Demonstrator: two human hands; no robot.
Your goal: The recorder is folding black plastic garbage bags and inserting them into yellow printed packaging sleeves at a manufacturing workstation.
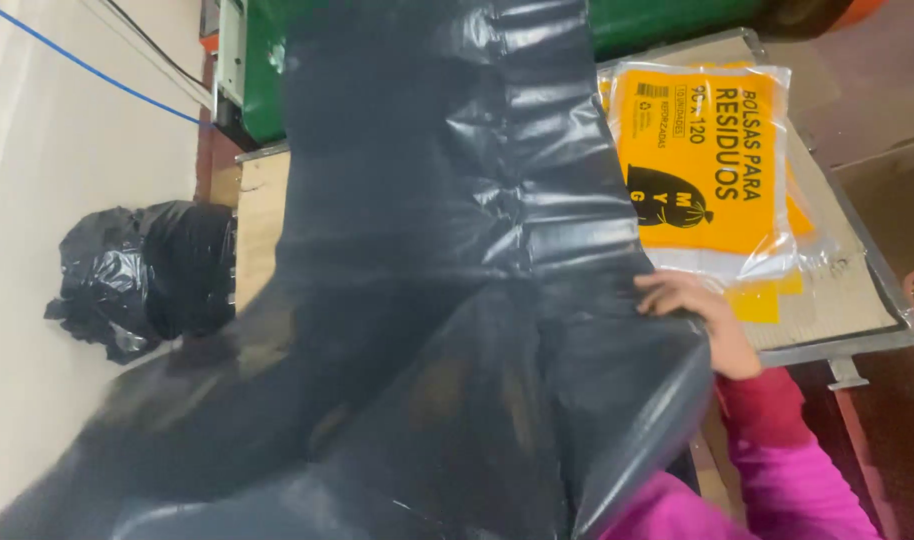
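1. Black plastic fills most of the view: a large bin bag (427,250) is spread out and partly blurred, reaching from the top edge down to the bottom.
2. The right hand (692,320) sits at the bag's right edge, fingers curled over the plastic and pinching it. A sleeve (787,470) in pink and red runs from the wrist down to the lower right corner.
3. The left hand is out of sight, either behind the bag or outside the frame; which one cannot be told.
4. Below the right hand, the bag curves round into a fold, and its glossy surface shows creases and a seam running down the middle.
5. Just beyond the fingers lies a flat packet (712,150) of clear film with an orange printed sheet inside. It lies on the worktop (837,300), which looks like pale board in a metal rim.
6. The bag hangs over the left part of the worktop, covering it, and overlaps the packet's left edge.
7. Further left, on the pale floor (37,200), sits a filled black sack (142,275), crumpled and well apart from the hand.
8. A blue cable (87,68) crosses the floor at the upper left, and a green container (667,20) stands behind the worktop at the top.
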